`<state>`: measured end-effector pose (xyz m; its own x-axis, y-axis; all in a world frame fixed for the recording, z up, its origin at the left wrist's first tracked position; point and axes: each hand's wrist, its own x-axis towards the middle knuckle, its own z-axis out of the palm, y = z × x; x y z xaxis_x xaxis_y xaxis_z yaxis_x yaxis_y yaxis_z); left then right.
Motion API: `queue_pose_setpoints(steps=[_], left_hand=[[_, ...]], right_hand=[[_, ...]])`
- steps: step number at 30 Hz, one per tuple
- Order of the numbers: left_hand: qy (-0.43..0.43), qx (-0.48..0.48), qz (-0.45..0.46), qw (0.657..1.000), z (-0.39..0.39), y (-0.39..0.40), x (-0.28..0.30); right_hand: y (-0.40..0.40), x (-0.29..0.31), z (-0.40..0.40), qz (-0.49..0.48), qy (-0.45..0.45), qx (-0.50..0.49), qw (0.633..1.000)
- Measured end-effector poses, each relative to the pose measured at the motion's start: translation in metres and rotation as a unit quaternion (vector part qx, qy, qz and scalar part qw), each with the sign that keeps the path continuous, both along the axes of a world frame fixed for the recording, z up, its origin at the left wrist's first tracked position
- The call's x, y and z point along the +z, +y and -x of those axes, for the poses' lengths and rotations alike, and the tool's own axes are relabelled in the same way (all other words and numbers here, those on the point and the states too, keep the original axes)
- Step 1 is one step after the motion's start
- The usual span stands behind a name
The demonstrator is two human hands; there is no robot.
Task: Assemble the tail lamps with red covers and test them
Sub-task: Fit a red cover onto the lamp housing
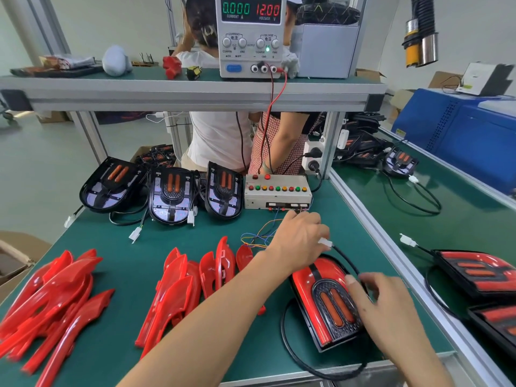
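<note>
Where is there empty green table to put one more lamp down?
Bare green mat shows between the uncovered lamps at the back and the red covers in front. A smaller strip lies between the two cover piles. It is crowded near the test box, where the left hand, coloured wires and covered lamp sit.

Left arm reaches diagonally forward across the body, left hand [297, 241] knuckles up, fingers curled and pinching something small. Right hand [384, 308] lower right, palm down, fingers loosely spread, motion-blurred.
</note>
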<state>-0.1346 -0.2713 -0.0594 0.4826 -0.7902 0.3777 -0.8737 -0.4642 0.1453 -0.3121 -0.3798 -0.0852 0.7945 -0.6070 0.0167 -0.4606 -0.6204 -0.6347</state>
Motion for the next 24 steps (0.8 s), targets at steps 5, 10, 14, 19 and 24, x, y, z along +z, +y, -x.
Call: queue_pose_setpoints(steps=[5,10,14,19,24], left_hand=[[0.058,-0.010,0.042,0.997,0.008,0.008,-0.006],[0.058,0.008,0.093,0.994,0.001,0.017,-0.010],[0.072,0.013,0.130,0.989,-0.010,0.031,-0.013],[0.088,0.000,0.111,0.990,-0.018,0.042,-0.011],[0.021,0.021,-0.090,0.996,-0.030,0.067,-0.013]], right_hand=[[-0.002,0.024,-0.041,0.069,-0.060,0.062,0.994],[-0.016,0.029,-0.087,0.031,-0.007,0.134,0.990],[-0.028,0.025,-0.097,0.000,0.027,0.170,0.985],[-0.029,0.018,-0.096,-0.121,-0.046,0.175,0.976],[-0.043,0.009,-0.094,-0.146,-0.079,0.132,0.977]])
